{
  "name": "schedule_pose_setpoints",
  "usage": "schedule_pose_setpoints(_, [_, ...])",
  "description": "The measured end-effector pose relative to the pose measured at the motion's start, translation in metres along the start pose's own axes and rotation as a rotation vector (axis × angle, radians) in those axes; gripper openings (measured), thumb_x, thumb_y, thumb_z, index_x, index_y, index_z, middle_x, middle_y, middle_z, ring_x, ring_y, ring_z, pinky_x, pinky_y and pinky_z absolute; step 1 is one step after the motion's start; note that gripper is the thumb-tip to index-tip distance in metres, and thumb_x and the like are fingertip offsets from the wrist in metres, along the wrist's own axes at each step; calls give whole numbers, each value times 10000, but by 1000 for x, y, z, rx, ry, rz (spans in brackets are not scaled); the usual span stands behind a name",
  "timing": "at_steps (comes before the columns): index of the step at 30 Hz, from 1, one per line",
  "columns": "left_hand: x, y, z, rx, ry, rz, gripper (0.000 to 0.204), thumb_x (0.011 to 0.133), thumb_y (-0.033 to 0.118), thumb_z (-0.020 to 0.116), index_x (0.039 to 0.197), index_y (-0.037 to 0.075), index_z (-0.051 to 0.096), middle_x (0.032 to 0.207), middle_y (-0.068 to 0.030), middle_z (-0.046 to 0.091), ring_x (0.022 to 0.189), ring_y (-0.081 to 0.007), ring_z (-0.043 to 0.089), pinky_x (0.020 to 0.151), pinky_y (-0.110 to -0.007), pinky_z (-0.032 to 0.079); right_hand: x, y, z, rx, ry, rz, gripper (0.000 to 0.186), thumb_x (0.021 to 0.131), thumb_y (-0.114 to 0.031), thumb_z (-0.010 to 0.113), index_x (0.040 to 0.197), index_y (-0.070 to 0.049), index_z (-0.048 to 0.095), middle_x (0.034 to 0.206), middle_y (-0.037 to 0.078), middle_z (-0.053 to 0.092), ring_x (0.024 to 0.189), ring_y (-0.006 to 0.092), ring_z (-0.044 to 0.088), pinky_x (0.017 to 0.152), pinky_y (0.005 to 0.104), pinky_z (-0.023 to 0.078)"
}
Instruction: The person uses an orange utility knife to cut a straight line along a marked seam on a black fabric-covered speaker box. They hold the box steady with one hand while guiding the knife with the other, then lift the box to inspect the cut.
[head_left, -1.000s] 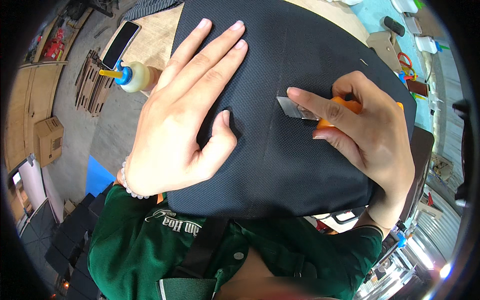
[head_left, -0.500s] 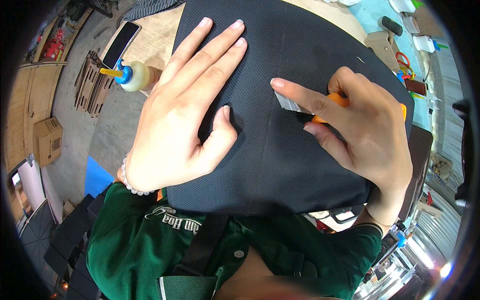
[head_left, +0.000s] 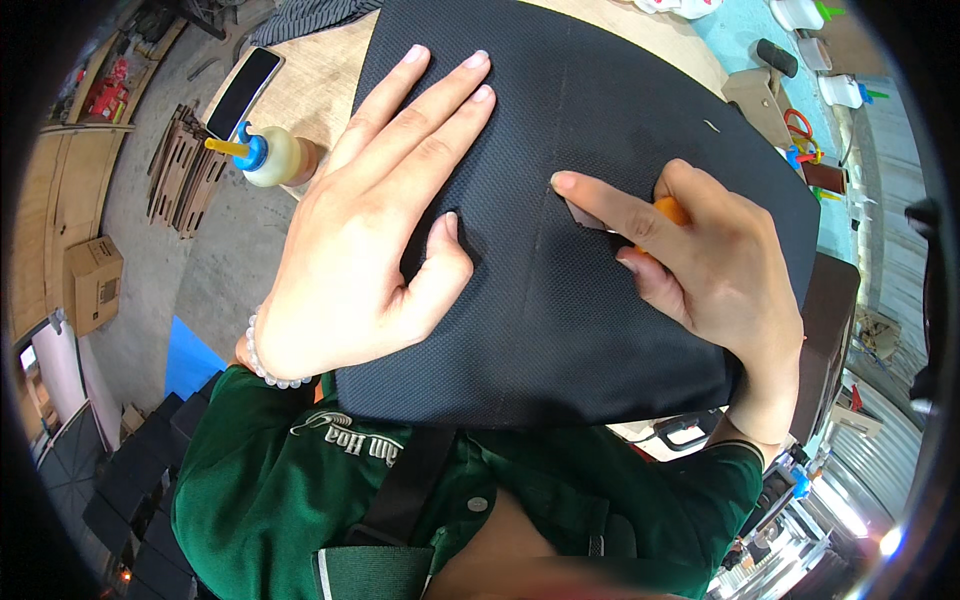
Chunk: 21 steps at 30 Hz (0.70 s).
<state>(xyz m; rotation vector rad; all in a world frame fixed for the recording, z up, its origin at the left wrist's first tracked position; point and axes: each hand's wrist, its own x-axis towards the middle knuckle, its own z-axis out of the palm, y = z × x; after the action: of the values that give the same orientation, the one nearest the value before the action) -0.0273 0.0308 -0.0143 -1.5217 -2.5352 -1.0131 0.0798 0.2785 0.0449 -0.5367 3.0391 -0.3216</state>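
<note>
A large black textured sheet of fabric-like material (head_left: 520, 330) lies before me, a faint line running along its middle. My left hand (head_left: 375, 215) is pressed flat on its left part, fingers spread and pointing away from me. In my right hand (head_left: 715, 255) is an orange-handled utility knife (head_left: 672, 211), gripped with the index finger stretched along the blade. The blade's tip is at the sheet, close to the faint line and right of my left hand. My palm and fingers hide most of the handle.
Left of the sheet, a squeeze bottle (head_left: 275, 157) with blue cap and yellow nozzle stands near a phone (head_left: 245, 93) on the wooden table (head_left: 318, 60). More bottles (head_left: 840, 90) and a brown box (head_left: 757, 103) are at the far right. A cardboard box (head_left: 93, 284) sits on the floor.
My right hand has shifted slightly toward me with the utility knife. My left hand stays flat in nearly the same place on the sheet.
</note>
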Motion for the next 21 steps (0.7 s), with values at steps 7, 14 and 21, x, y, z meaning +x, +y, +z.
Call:
schedule_pose_setpoints(7, [1, -1, 0, 25, -6, 12, 701, 713, 159, 491, 1391, -8, 552, 1496, -200, 483, 1458, -420, 334, 1193, -528, 250, -3, 7, -6, 112, 47, 190, 525, 858, -58, 644, 1373, -153, 605, 887, 93, 606, 705, 241, 564, 694, 335, 502])
schedule_pose_setpoints(14, [4, 5, -9, 141, -104, 162, 572, 693, 205, 537, 1234, 192, 723, 1491, -211, 482, 1419, -506, 333, 1164, -619, 242, -7, 29, 6, -256, 372, 480, 400, 941, -256, 639, 1323, -152, 580, 936, 146, 677, 831, 370, 664, 745, 421, 529])
schedule_pose_setpoints(21, [6, -2, -9, 34, -129, 187, 530, 615, 245, 610, 1116, 214, 782, 1432, -218, 539, 1394, -502, 376, 1148, -659, 249, -13, 12, 1, -41, 235, 259, 371, 858, -65, 717, 1171, -55, 517, 899, 142, 580, 765, 269, 589, 735, 313, 483])
